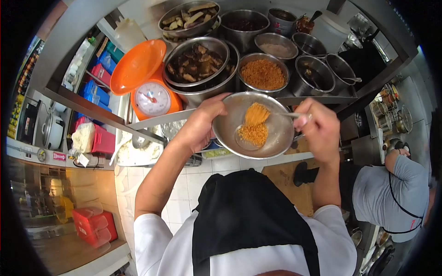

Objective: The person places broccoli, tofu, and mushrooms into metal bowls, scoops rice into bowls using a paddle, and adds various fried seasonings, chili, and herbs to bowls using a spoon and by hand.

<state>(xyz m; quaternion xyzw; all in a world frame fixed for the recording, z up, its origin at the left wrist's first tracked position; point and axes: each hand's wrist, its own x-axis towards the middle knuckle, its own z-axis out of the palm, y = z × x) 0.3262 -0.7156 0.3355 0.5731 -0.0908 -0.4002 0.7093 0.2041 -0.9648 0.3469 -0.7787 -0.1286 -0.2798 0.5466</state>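
A wide metal bowl [278,138] is tilted in front of my chest, with my left hand [205,122] gripping its left rim. Orange crumbs [253,134] lie in the bowl, partly over a small clear round dish. From the right, my right hand [317,126] holds a spoon [282,114] by its handle, its fingers closed. The spoon's head is heaped with orange crumbs above the bowl. Just behind the bowl, a metal pot [263,74] is full of similar crumbs.
An orange scale [159,99] stands left of several metal pots and bowls on the shelf, one with dark chunks [198,64]. A metal rail [165,118] runs along the shelf's front edge. A co-worker in grey [391,195] is at the right.
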